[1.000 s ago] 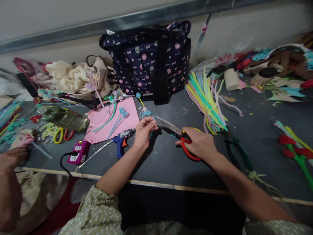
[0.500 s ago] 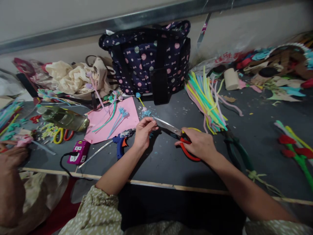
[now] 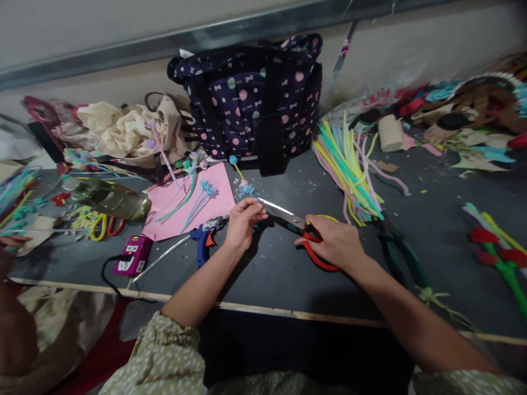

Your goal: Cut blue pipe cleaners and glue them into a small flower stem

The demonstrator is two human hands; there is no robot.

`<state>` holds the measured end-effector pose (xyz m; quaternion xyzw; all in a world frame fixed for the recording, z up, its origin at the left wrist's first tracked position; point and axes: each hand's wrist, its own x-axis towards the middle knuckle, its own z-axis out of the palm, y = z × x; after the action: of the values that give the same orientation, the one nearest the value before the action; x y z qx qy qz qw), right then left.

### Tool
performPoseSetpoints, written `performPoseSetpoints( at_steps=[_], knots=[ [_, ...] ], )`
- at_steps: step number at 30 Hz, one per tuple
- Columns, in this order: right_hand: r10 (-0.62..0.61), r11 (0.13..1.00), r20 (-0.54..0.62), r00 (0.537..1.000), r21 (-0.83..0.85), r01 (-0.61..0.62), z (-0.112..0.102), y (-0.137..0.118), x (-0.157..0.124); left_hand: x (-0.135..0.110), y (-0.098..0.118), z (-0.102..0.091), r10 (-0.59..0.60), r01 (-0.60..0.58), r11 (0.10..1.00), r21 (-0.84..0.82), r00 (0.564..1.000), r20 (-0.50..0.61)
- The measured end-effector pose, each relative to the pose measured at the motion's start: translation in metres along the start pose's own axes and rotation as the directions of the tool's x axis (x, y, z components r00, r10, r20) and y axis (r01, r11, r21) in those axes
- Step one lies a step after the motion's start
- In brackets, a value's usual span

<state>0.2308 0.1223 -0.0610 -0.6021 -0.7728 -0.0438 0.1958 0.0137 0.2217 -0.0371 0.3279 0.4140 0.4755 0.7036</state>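
Observation:
My right hand (image 3: 335,241) is wrapped round the red handles of a pair of scissors (image 3: 288,218), whose steel blades point left across the dark table (image 3: 280,274). My left hand (image 3: 242,219) is pinched at the blade tips on a small piece that I cannot make out. A small blue fluffy flower piece (image 3: 246,190) lies just behind the left fingers. A blue glue gun (image 3: 203,237) lies to the left of my left wrist.
A navy dotted bag (image 3: 251,101) stands at the back. Pipe cleaners (image 3: 348,170) lie fanned at right, with green pliers (image 3: 397,249) below them. A pink sheet (image 3: 189,200), a bottle (image 3: 109,198) and a purple plug (image 3: 134,255) lie at left. Another person's hand (image 3: 8,244) shows far left.
The scissor blades have swung a little upward at the tips beside my left fingers. The other person's hand at the far left has drawn back toward the edge.

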Motion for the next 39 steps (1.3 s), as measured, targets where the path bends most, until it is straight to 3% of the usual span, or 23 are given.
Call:
performPoseSetpoints(
  at_steps=[39],
  knots=[
    [-0.032,0.999,0.003,0.999,0.022,0.032,-0.0067,-0.0024,-0.0004,-0.0014,-0.0018,-0.0003,-0.035,0.033,0.998,0.053,0.999,0.033]
  ],
)
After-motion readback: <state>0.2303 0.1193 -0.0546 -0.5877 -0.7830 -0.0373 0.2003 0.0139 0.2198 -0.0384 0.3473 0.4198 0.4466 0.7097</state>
